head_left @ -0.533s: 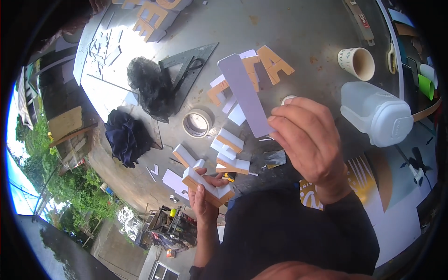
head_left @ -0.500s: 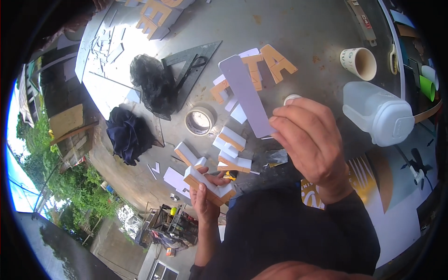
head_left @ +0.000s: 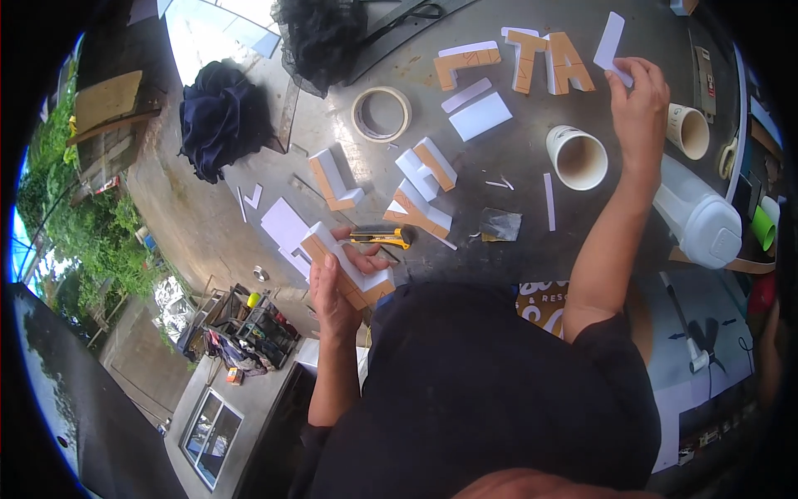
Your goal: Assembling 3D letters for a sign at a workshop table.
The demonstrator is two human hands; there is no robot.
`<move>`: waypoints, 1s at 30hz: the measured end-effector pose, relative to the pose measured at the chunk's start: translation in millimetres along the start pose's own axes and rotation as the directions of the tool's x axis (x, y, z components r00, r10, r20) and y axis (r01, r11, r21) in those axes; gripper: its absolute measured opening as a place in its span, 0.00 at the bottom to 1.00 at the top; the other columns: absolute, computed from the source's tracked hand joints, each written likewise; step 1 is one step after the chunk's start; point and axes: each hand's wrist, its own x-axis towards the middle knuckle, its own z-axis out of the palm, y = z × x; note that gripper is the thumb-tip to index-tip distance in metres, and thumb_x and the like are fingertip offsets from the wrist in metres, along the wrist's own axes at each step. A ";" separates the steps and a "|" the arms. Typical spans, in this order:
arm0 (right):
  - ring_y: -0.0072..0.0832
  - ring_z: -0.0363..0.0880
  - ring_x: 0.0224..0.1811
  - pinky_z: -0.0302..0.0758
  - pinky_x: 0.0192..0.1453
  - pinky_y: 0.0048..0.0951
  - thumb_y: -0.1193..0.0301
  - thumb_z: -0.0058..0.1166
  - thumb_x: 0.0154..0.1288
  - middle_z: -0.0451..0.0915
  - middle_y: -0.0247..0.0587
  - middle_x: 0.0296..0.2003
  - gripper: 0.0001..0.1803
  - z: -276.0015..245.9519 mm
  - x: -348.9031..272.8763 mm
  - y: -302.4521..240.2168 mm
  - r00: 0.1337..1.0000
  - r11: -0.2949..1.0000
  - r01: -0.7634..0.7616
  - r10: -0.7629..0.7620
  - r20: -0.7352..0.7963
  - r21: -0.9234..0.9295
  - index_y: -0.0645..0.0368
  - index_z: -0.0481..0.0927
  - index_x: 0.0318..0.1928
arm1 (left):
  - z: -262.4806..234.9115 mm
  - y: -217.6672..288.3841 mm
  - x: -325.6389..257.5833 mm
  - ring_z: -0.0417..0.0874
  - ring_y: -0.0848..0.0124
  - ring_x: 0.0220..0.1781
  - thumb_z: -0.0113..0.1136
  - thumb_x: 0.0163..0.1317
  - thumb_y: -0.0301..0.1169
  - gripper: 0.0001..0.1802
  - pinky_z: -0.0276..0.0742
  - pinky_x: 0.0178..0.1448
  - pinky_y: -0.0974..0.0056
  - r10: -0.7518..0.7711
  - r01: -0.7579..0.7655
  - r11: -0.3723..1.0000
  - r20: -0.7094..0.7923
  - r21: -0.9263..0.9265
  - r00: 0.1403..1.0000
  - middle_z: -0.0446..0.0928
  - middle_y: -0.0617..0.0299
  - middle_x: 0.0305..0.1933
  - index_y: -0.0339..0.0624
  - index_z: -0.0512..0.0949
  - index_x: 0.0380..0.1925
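My left hand (head_left: 331,295), closed, holds an L-shaped block letter (head_left: 366,291) with a brown face and white sides near the table's front edge. At the far right, my right hand (head_left: 640,96) pinches the near end of a flat white strip (head_left: 610,40) with rounded corners. Beside that strip lie block letters shaped like an A (head_left: 571,66) and a T (head_left: 524,62). Another L-shaped letter (head_left: 337,179), a Y-shaped letter (head_left: 420,212) and a white-and-brown letter (head_left: 428,169) sit beyond my left hand. A yellow utility knife (head_left: 382,238) lies next to that hand's fingers.
A tape roll (head_left: 381,114), a white cup (head_left: 577,158), a second cup (head_left: 688,130) and a translucent container (head_left: 697,214) stand on the table (head_left: 507,17). Dark blue cloth (head_left: 223,116) lies left. White offcuts (head_left: 480,116) and a small grey piece (head_left: 501,224) are in the middle.
My right hand has carried the white strip away from me and to the right, beside the A. My left hand still holds its letter. The whole view has shifted.
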 end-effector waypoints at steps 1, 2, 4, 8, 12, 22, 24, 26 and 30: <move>0.44 0.78 0.50 0.73 0.57 0.43 0.69 0.61 0.63 0.81 0.44 0.46 0.12 10.3 -1.0 10.5 1.000 0.995 -0.026 0.027 0.016 -0.093 0.60 0.83 0.45 | -6.5 -1.3 -3.1 0.86 0.60 0.39 0.41 0.75 0.50 0.31 0.67 0.71 0.47 0.003 -0.003 1.000 -0.006 -0.014 1.000 0.74 0.59 0.27 0.32 0.64 0.62; 0.44 0.78 0.50 0.73 0.57 0.43 0.69 0.61 0.63 0.81 0.44 0.46 0.12 20.0 -3.6 19.0 1.000 0.996 -0.006 0.008 0.028 -0.093 0.60 0.83 0.45 | -15.0 -5.5 -6.1 0.86 0.60 0.39 0.41 0.75 0.50 0.31 0.67 0.71 0.47 -0.002 0.001 1.000 -0.022 -0.030 1.000 0.74 0.59 0.27 0.32 0.64 0.62; 0.45 0.78 0.52 0.73 0.59 0.43 0.67 0.62 0.63 0.81 0.45 0.47 0.13 30.8 -6.9 29.4 0.985 0.988 -0.013 0.039 0.166 -0.154 0.59 0.84 0.46 | -29.6 -11.0 -14.3 0.86 0.60 0.39 0.40 0.75 0.49 0.30 0.67 0.71 0.47 0.021 -0.025 0.997 -0.060 -0.068 0.998 0.72 0.60 0.26 0.33 0.64 0.62; 0.46 0.79 0.53 0.74 0.59 0.41 0.66 0.61 0.65 0.81 0.46 0.50 0.15 18.6 -14.6 17.2 0.980 0.994 -0.055 0.071 0.185 -0.092 0.59 0.84 0.49 | -51.6 -21.6 -29.0 0.87 0.59 0.37 0.45 0.74 0.47 0.29 0.69 0.69 0.47 0.012 -0.035 0.989 -0.159 -0.146 0.987 0.72 0.60 0.24 0.31 0.64 0.60; 0.35 0.83 0.50 0.78 0.53 0.35 0.64 0.62 0.67 0.84 0.43 0.47 0.15 -44.4 -21.8 -62.1 0.984 0.967 -0.168 0.177 -0.033 0.190 0.59 0.85 0.50 | -76.1 -34.3 -36.3 0.87 0.59 0.36 0.46 0.74 0.47 0.28 0.69 0.68 0.46 0.010 -0.042 0.985 -0.196 -0.165 0.981 0.72 0.61 0.24 0.32 0.65 0.59; 0.41 0.82 0.36 0.77 0.40 0.36 0.75 0.67 0.58 0.84 0.42 0.35 0.08 -61.8 -85.5 -222.8 0.940 0.877 0.230 -0.313 0.138 0.422 0.63 0.84 0.37 | -112.1 -46.2 -17.5 0.85 0.61 0.33 0.43 0.76 0.48 0.25 0.72 0.66 0.47 0.073 -0.107 0.969 -0.158 -0.224 0.985 0.68 0.64 0.22 0.35 0.66 0.57; 0.41 0.83 0.36 0.77 0.40 0.36 0.74 0.66 0.59 0.84 0.42 0.34 0.07 -46.5 -75.3 -227.4 0.959 0.900 0.190 -0.256 0.124 0.392 0.62 0.84 0.37 | -120.4 -50.8 -6.5 0.85 0.60 0.33 0.45 0.75 0.48 0.26 0.72 0.65 0.46 0.097 -0.124 0.956 -0.111 -0.267 0.989 0.69 0.63 0.22 0.34 0.66 0.57; 0.40 0.83 0.35 0.77 0.39 0.37 0.72 0.65 0.60 0.84 0.42 0.34 0.07 -38.1 -61.7 -227.1 0.974 0.921 0.134 -0.190 0.123 0.365 0.62 0.84 0.37 | -129.5 -49.5 -5.2 0.86 0.59 0.33 0.47 0.74 0.47 0.27 0.72 0.64 0.46 0.100 -0.115 0.944 -0.064 -0.308 0.993 0.70 0.62 0.22 0.33 0.66 0.57; 0.41 0.84 0.36 0.78 0.40 0.38 0.70 0.62 0.63 0.85 0.42 0.34 0.06 -1.3 -4.5 -207.1 0.993 0.947 0.087 -0.107 0.049 0.310 0.60 0.84 0.36 | -142.7 -45.3 10.9 0.85 0.60 0.32 0.47 0.75 0.48 0.26 0.73 0.63 0.45 0.140 -0.154 0.943 -0.067 -0.296 0.988 0.69 0.63 0.22 0.34 0.66 0.56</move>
